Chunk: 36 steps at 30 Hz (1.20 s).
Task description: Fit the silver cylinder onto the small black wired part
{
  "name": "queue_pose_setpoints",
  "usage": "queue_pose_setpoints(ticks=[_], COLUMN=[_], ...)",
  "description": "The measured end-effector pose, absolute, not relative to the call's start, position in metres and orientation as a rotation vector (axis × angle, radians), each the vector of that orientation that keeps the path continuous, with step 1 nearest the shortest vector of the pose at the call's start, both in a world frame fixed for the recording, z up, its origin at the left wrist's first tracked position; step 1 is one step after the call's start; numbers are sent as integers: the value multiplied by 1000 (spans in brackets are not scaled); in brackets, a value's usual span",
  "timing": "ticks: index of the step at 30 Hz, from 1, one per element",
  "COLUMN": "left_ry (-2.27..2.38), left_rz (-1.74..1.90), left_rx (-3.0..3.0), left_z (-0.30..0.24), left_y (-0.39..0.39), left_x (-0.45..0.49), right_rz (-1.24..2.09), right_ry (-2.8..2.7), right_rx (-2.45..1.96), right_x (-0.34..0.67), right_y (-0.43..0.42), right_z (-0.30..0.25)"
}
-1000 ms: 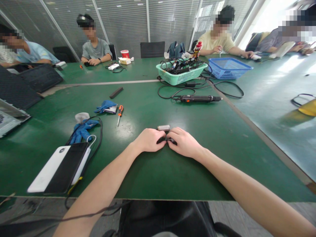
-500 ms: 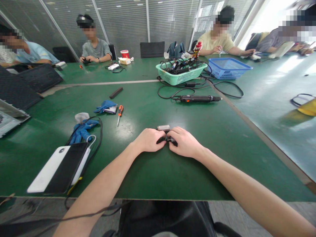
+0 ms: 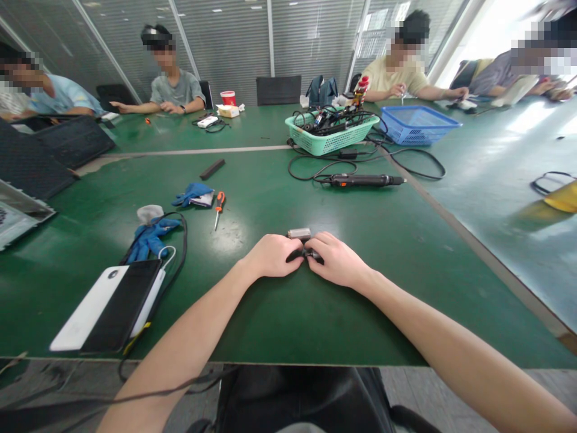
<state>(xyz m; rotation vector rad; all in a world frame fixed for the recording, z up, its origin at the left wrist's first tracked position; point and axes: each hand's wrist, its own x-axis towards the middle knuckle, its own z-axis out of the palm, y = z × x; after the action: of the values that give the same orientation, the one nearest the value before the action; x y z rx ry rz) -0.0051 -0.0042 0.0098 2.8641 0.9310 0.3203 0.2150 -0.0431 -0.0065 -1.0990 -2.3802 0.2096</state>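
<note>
My left hand (image 3: 278,255) and my right hand (image 3: 334,258) meet over the green table, fingers closed on a small black device (image 3: 295,255). Each hand grips one side of it, and the fingers cover most of its body, so its exact kind is hidden. A silvery metal cylinder (image 3: 299,233) shows just beyond my fingertips; I cannot tell whether it belongs to the device. To the left lies a screwdriver (image 3: 219,201) with an orange and black handle.
A white and black phone-like device (image 3: 108,307) with a cable lies at left, near blue gloves (image 3: 151,240). Farther off are a black electric screwdriver (image 3: 365,180), a green basket (image 3: 315,143) of cables and a blue basket (image 3: 419,133). Other people sit around the table.
My hands and the black device have stayed practically still. Across the table, a person at the left has stretched one arm out sideways.
</note>
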Motion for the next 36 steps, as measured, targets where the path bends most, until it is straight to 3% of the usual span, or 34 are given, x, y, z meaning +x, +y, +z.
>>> queue_pose_setpoints(ticks=[36], left_ry=[957], left_rz=[296], left_rx=[2883], left_z=[10], left_y=[-5], left_x=[-3], right_rz=[201], right_ry=[-2371], right_rx=[-1057], right_x=[214], right_y=[-41], right_z=[-12])
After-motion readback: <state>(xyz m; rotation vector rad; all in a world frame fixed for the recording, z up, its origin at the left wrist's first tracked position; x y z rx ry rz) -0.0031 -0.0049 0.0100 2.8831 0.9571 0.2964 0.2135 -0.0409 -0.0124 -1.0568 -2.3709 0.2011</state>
